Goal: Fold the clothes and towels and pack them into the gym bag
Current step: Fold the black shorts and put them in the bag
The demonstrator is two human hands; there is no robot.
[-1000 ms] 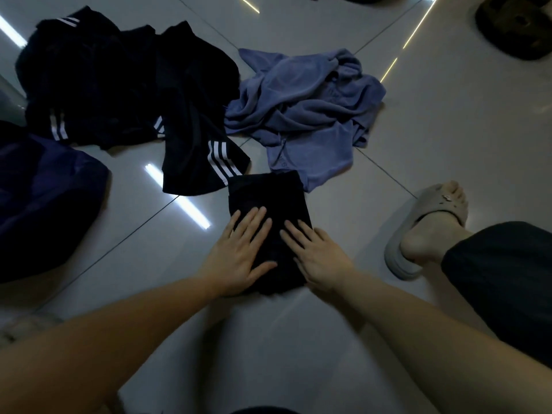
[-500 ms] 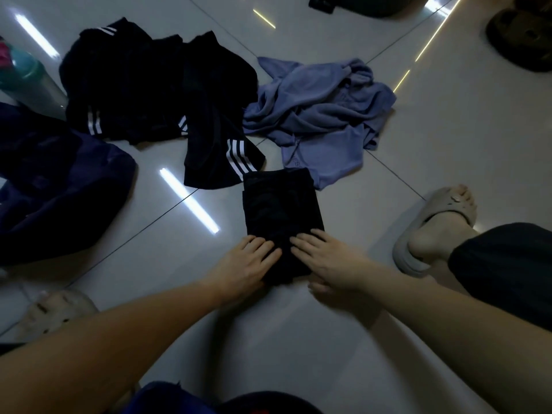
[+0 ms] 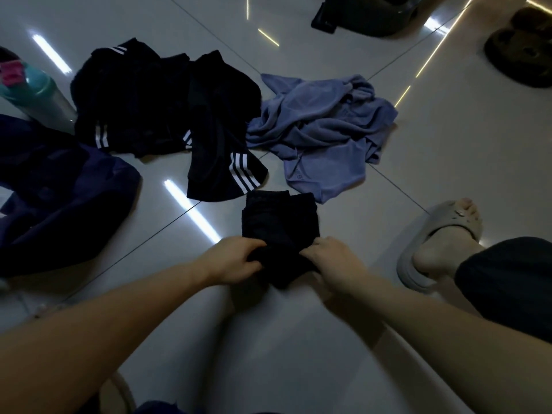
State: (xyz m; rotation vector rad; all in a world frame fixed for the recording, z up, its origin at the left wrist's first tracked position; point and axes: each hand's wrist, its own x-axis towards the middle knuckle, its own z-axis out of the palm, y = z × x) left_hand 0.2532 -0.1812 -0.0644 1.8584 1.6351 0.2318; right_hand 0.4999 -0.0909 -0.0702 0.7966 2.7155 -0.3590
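A folded black garment (image 3: 279, 218) lies on the tiled floor in front of me. My left hand (image 3: 236, 259) grips its near left corner and my right hand (image 3: 331, 258) grips its near right corner, fingers curled into the cloth. Beyond it lies a heap of black clothes with white stripes (image 3: 167, 115) and a crumpled blue-grey towel or top (image 3: 322, 130). The dark navy gym bag (image 3: 59, 201) sits at the left.
A teal bottle with a pink cap (image 3: 33, 88) stands at the far left. My right foot in a grey slipper (image 3: 439, 243) rests at the right. Dark sandals (image 3: 519, 55) and a dark object (image 3: 367, 16) lie at the back.
Both hands slid from lying flat on the folded black garment back to its near edge and curled round its corners. The view tilted to show more of the floor.
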